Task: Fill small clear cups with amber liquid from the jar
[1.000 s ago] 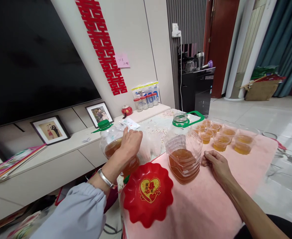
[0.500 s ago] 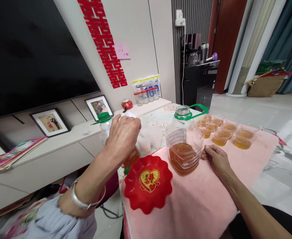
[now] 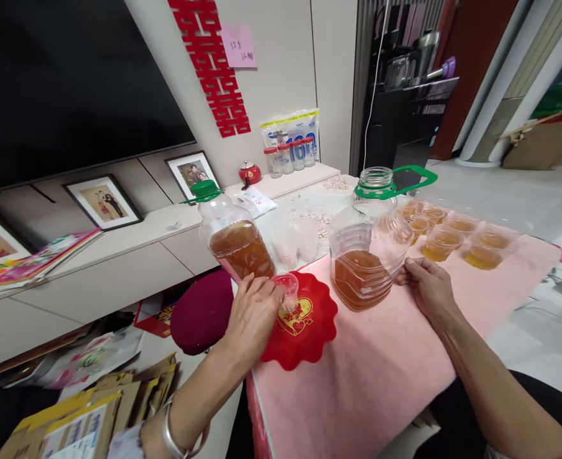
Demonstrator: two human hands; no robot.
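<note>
My left hand (image 3: 254, 312) is closed round a small clear plastic cup (image 3: 288, 290), held over a red scalloped plate (image 3: 316, 344) with a gold heart print. Behind that hand a clear bottle (image 3: 240, 245) with a green cap holds amber liquid. Right of the plate stands an uncapped plastic jug (image 3: 362, 274), part full of the same liquid, its green handle (image 3: 417, 175) turned to the right. Beside the jug's lower right side my right hand (image 3: 427, 284) has its fingers curled together; what the fingertips hold, if anything, is hidden.
Several filled cups (image 3: 441, 242) stand at the right on the pink cloth (image 3: 357, 389). Stacked clear cups (image 3: 304, 239) lie behind the plate. A maroon stool (image 3: 201, 312) and cardboard packages (image 3: 99, 408) are at the left, below the white cabinet (image 3: 132, 268).
My left hand has come down and toward me from near the stacked cups, bringing a clear cup over the red plate. My right hand stays beside the jug. The view has shifted.
</note>
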